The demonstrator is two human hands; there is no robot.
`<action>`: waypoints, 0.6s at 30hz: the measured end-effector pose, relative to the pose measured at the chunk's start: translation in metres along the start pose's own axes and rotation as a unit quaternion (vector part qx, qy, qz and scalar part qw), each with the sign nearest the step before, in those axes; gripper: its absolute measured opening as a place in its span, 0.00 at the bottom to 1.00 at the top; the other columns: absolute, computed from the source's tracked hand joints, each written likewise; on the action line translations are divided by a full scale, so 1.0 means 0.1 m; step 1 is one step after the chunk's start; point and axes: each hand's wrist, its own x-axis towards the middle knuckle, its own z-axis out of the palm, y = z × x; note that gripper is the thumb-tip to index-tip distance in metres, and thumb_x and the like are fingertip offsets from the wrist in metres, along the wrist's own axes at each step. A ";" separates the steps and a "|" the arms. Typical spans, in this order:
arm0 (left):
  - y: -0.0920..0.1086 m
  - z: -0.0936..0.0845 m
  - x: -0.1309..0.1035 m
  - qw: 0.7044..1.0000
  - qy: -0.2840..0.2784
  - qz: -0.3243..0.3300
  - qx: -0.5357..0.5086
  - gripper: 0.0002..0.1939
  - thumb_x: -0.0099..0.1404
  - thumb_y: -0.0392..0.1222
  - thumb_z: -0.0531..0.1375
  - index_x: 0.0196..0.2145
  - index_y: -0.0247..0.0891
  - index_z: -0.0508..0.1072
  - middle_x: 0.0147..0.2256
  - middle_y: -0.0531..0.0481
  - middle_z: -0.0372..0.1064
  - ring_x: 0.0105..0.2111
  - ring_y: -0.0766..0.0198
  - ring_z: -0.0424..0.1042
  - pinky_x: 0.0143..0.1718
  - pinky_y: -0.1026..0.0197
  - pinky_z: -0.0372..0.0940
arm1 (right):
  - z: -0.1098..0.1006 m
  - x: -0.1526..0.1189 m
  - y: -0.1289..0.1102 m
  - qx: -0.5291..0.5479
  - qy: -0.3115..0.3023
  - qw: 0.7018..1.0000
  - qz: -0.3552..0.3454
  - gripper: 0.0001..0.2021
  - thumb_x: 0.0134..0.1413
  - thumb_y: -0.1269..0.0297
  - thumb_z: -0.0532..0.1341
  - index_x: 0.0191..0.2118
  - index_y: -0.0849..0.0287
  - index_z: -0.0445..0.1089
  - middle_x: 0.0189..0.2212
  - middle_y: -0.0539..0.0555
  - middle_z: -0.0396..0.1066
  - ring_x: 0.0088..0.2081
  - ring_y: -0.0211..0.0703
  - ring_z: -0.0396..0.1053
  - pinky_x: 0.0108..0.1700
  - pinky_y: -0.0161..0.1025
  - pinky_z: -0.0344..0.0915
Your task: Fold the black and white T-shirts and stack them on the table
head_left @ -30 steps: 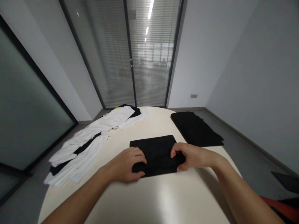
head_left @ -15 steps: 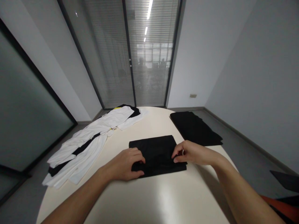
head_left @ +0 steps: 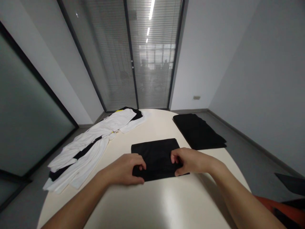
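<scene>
A folded black cloth (head_left: 157, 156) lies flat on the pale table (head_left: 133, 203), in front of me. My left hand (head_left: 130, 168) rests at its left edge, fingers curled over the fabric and apart from the thumb, which touches the near left corner. At the right edge is my right hand (head_left: 188, 160), its fingers bent on top of the cloth and its thumb low near the front edge, with a gap between them. Neither hand has fabric visibly pinched. The cloth's right corner is partly hidden by my right hand.
A stack of folded black cloth (head_left: 199, 132) lies at the table's right edge. White garments (head_left: 95, 136) with black ones among them are spread along the left edge. An orange and black object (head_left: 281, 206), perhaps a chair, stands at the lower right.
My right hand has moved slightly left and inward over the cloth, its thumb lower. My left hand has shifted a little left, with its thumb nearer the front corner.
</scene>
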 end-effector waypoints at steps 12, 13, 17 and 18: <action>-0.03 0.05 0.01 0.999 0.017 0.014 0.033 0.07 0.58 0.34 0.63 0.36 0.41 0.72 0.35 0.54 0.72 0.38 0.63 0.71 0.39 0.62 0.62 | 0.05 -0.02 -0.21 -0.122 0.064 0.990 -0.024 0.09 0.45 0.65 0.64 0.36 0.55 0.74 0.34 0.53 0.76 0.36 0.46 0.72 0.36 0.36 0.59; -0.03 0.04 0.00 0.999 0.018 0.012 0.033 0.07 0.59 0.34 0.62 0.36 0.41 0.72 0.35 0.54 0.72 0.37 0.63 0.71 0.39 0.62 0.62 | 0.04 -0.03 -0.23 -0.122 0.066 0.990 -0.029 0.09 0.46 0.65 0.63 0.36 0.55 0.74 0.34 0.53 0.77 0.36 0.46 0.72 0.36 0.36 0.59; -0.02 0.01 -0.01 0.999 0.020 0.001 0.042 0.07 0.59 0.33 0.62 0.35 0.41 0.72 0.34 0.55 0.72 0.36 0.64 0.70 0.36 0.63 0.60 | 0.00 -0.07 -0.30 -0.118 0.099 0.986 -0.061 0.09 0.46 0.66 0.63 0.37 0.54 0.73 0.33 0.51 0.76 0.34 0.44 0.71 0.35 0.36 0.59; -0.01 -0.01 -0.01 0.999 0.016 -0.002 0.046 0.06 0.58 0.35 0.63 0.35 0.41 0.72 0.33 0.55 0.71 0.35 0.64 0.70 0.36 0.63 0.60 | 0.00 -0.08 -0.32 -0.115 0.101 0.986 -0.066 0.09 0.46 0.66 0.63 0.37 0.54 0.73 0.32 0.51 0.76 0.33 0.43 0.70 0.35 0.35 0.59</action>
